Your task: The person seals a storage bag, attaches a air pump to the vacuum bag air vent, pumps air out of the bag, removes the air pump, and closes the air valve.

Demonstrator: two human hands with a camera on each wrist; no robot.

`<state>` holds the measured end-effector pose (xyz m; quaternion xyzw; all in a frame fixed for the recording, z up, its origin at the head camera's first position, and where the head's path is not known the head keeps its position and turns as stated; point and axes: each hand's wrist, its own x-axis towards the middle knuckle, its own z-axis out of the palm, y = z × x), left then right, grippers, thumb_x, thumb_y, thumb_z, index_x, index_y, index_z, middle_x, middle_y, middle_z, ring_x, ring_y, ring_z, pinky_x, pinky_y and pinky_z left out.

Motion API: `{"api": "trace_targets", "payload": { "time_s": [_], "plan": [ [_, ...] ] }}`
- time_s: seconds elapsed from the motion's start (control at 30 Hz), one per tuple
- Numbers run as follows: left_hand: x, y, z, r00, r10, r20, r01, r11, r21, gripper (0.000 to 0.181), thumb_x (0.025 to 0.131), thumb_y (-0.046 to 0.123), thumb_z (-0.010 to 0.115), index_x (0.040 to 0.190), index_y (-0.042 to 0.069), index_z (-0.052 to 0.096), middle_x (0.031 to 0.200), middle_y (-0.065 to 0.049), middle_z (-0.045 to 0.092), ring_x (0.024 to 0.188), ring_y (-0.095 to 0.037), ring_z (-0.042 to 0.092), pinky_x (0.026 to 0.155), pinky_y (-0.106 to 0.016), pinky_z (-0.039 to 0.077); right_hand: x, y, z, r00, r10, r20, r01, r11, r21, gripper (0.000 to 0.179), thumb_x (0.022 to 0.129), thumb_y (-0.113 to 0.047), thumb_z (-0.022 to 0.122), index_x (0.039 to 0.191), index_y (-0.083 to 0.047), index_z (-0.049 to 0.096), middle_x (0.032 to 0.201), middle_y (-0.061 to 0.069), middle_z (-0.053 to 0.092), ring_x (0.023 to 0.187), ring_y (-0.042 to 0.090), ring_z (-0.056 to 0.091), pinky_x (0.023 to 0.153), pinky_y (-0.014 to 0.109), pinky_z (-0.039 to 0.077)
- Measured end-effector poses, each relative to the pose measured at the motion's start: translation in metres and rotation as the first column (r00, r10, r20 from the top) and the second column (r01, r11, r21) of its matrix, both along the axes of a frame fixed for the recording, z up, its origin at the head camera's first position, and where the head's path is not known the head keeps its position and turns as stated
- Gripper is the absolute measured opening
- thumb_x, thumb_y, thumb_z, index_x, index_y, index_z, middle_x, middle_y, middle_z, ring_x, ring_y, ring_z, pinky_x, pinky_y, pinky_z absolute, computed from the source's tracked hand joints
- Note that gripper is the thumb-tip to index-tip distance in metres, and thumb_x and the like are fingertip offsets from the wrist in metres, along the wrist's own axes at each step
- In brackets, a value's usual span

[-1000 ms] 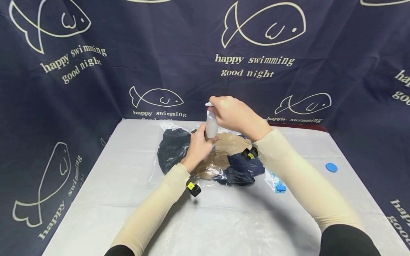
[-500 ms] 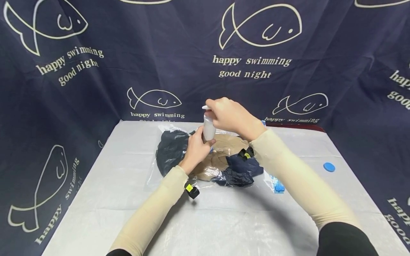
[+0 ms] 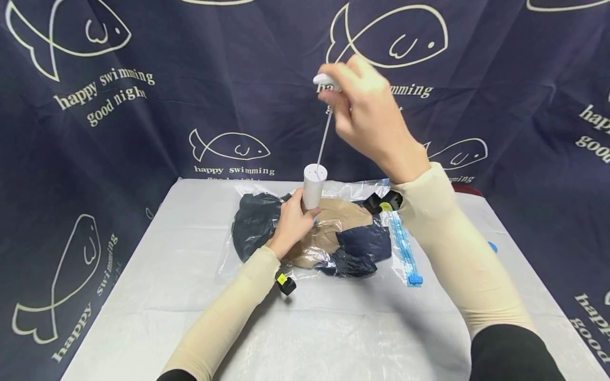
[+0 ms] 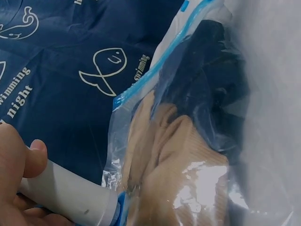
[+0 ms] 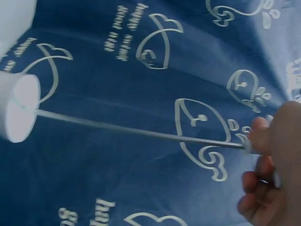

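Observation:
A white hand pump (image 3: pixel 312 191) stands upright on a clear vacuum storage bag (image 3: pixel 329 233). My left hand (image 3: pixel 292 225) grips the pump's barrel low down, fingers wrapped round it. High above, my right hand (image 3: pixel 364 106) holds the pump's white handle (image 3: pixel 324 79), and the thin rod (image 3: pixel 325 135) is drawn far out of the barrel. In the left wrist view, the barrel (image 4: pixel 70 193) meets a blue valve (image 4: pixel 122 209) on the bag. Dark and tan clothes (image 4: pixel 178 165) lie folded inside the bag. The right wrist view shows the rod (image 5: pixel 141 132) running into the barrel's white top (image 5: pixel 21 107).
A blue zip strip with a slider (image 3: pixel 413 279) edges the bag on its right. A blue round cap (image 3: pixel 493 246) lies on the white-covered table (image 3: pixel 190 328), partly behind my right sleeve. Dark fish-print cloth (image 3: pixel 267 95) hangs behind and at the sides.
My right hand has risen with the handle, drawing a long length of rod out of the barrel. The left hand stays round the barrel.

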<state>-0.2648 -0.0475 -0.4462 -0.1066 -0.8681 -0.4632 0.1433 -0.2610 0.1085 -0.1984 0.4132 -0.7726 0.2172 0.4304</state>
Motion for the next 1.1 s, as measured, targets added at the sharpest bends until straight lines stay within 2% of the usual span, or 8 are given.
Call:
{"api": "trace_targets", "payload": {
  "time_s": [0.07,0.17,0.33,0.53,0.7,0.83,1.1],
  "plan": [
    [0.0,0.0,0.002,1.0,0.004,-0.004,-0.004,1.0,0.003,0.05,0.088,0.016,0.079,0.133,0.006,0.059,0.12,-0.016,0.072,0.11,-0.032,0.07,0.099,-0.046,0.055,0.003,0.0,0.004,1.0,-0.006,-0.018,0.006,1.0,-0.012,0.023,0.102,-0.013,0.062,0.116,0.003,0.067,0.084,0.02,0.055,0.071,0.03,0.051,0.067,0.036,0.042],
    [0.001,0.0,0.005,1.0,0.007,-0.006,-0.007,1.0,0.003,0.05,0.087,0.016,0.08,0.132,0.006,0.06,0.12,-0.017,0.073,0.11,-0.033,0.07,0.099,-0.047,0.054,0.005,0.0,0.001,0.998,-0.035,0.05,0.034,0.999,0.039,0.019,0.101,-0.01,0.062,0.113,0.005,0.066,0.086,0.019,0.059,0.075,0.03,0.056,0.07,0.038,0.047],
    [0.003,0.001,0.005,1.0,0.003,0.005,-0.003,1.0,-0.003,0.051,0.087,0.016,0.08,0.133,0.006,0.06,0.12,-0.016,0.073,0.11,-0.032,0.07,0.1,-0.047,0.054,0.0,0.001,-0.021,0.97,-0.111,0.216,0.071,0.98,0.188,0.009,0.098,-0.009,0.064,0.097,0.0,0.063,0.081,0.012,0.063,0.072,0.027,0.057,0.07,0.04,0.05],
    [0.004,0.001,0.007,1.0,0.0,-0.008,0.0,1.0,0.002,0.049,0.086,0.016,0.081,0.13,0.006,0.061,0.116,-0.015,0.073,0.106,-0.03,0.07,0.096,-0.046,0.055,-0.006,-0.002,-0.052,0.927,-0.148,0.345,0.04,0.953,0.3,0.022,0.101,-0.017,0.063,0.082,-0.008,0.056,0.066,0.004,0.055,0.058,0.022,0.052,0.058,0.036,0.044],
    [0.004,0.001,0.009,1.0,-0.008,-0.018,0.008,1.0,-0.002,0.048,0.087,0.016,0.08,0.13,0.007,0.06,0.114,-0.014,0.074,0.103,-0.029,0.071,0.093,-0.045,0.056,-0.01,-0.006,-0.074,0.901,-0.18,0.395,0.018,0.924,0.382,0.025,0.102,-0.014,0.06,0.079,-0.009,0.053,0.065,0.005,0.051,0.058,0.021,0.051,0.056,0.034,0.043],
    [0.004,0.001,0.01,1.0,-0.012,-0.025,0.012,1.0,0.001,0.05,0.087,0.015,0.08,0.132,0.005,0.059,0.114,-0.016,0.074,0.103,-0.031,0.072,0.092,-0.046,0.057,-0.012,-0.01,-0.085,0.894,-0.191,0.405,0.011,0.914,0.406,0.019,0.1,-0.01,0.057,0.082,-0.008,0.055,0.07,0.007,0.055,0.061,0.022,0.053,0.058,0.034,0.045],
    [0.003,0.001,0.011,1.0,-0.012,-0.003,0.012,1.0,-0.004,0.049,0.087,0.016,0.08,0.13,0.004,0.059,0.113,-0.015,0.073,0.103,-0.031,0.07,0.093,-0.046,0.055,-0.014,-0.014,-0.091,0.889,-0.211,0.406,0.027,0.909,0.415,0.014,0.099,-0.009,0.058,0.086,-0.007,0.056,0.076,0.007,0.061,0.065,0.022,0.059,0.061,0.036,0.05]
  ]
}}
